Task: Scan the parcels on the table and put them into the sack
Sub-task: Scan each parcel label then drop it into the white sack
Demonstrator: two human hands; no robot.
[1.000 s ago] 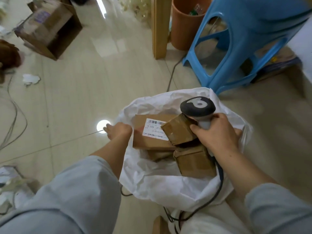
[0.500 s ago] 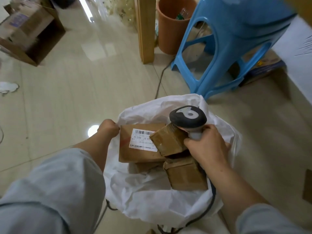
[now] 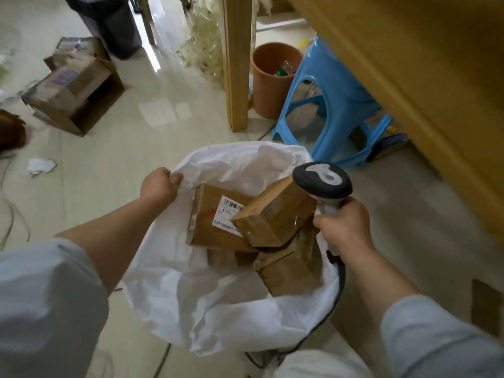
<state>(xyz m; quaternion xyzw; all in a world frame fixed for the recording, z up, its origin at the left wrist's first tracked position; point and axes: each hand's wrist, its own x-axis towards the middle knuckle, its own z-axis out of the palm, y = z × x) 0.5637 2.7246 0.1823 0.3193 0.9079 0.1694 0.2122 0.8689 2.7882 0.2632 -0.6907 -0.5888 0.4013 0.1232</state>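
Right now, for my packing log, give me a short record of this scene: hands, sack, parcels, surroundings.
left hand: grips the sack at its rim
right hand: holds the scanner by its handle
sack: white, on the floor, mouth open
parcels: three brown boxes show inside: labelled box, tilted box lying over part of that label, lower box
beyond the sack: blue stool, orange bin
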